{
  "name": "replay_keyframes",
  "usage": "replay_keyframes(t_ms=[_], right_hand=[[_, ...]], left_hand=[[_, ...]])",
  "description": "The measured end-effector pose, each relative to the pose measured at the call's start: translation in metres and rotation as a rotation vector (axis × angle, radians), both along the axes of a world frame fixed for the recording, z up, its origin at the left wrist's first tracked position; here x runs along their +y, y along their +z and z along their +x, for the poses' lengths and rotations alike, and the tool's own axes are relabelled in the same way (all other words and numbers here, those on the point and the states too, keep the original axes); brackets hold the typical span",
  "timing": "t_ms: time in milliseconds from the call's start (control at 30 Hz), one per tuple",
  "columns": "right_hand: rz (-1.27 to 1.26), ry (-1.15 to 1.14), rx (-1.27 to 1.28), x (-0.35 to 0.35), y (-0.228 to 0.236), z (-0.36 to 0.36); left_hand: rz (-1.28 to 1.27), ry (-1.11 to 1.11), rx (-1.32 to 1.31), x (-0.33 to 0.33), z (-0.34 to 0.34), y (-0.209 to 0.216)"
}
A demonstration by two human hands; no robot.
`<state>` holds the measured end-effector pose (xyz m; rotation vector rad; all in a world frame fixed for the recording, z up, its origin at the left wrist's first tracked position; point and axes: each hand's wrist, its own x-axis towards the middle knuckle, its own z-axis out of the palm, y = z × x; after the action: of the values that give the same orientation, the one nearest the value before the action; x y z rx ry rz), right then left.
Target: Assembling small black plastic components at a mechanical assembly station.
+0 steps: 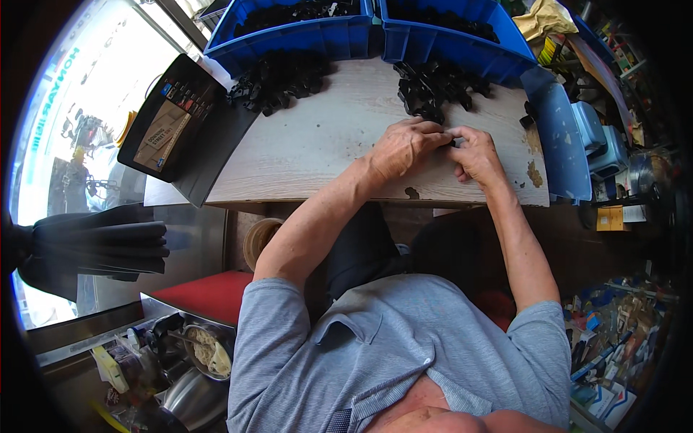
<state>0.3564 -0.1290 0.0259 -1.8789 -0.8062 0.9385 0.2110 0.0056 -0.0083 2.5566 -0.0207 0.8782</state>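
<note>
- A small black part (453, 141) is pinched between the fingertips of the left hand (408, 146) and the right hand (478, 155); its shape is mostly covered by them.
- The left fingers are bent over the part from the left, while from the right it is met by the right thumb and forefinger, the other right fingers being curled.
- Just beyond the fingers, black parts are piled in a near heap (437, 83); a second heap (280, 83) is seen farther off to their left.
- Behind both heaps, blue bins (455, 61) are set, filled with dark pieces.
- Well left of the fingers, a tablet (173, 119) is propped up in a dark cover.
- Below the fingers, the pale tabletop (317, 141) is marked by brown worn patches.
- To their right, the table is flanked by a light-blue panel (567, 141).
</note>
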Motion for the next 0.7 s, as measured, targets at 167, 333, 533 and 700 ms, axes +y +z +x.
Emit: replay_keyframes(t_ms=[167,333,533,700], right_hand=[[0.039,0.039,0.023,0.001,-0.004,0.004],[0.021,0.041,0.018,0.001,0.001,0.003],[0.028,0.012,-0.001,0.001,0.005,-0.004],[0.094,-0.001,-0.003,-0.004,0.004,-0.004]], left_hand=[[0.109,0.156,0.136,-0.017,-0.013,0.005],[0.144,0.184,0.149,-0.019,-0.017,0.006],[-0.138,0.59,-0.328,0.01,-0.048,0.007],[0.087,1.242,-0.131,0.097,-0.145,0.009]])
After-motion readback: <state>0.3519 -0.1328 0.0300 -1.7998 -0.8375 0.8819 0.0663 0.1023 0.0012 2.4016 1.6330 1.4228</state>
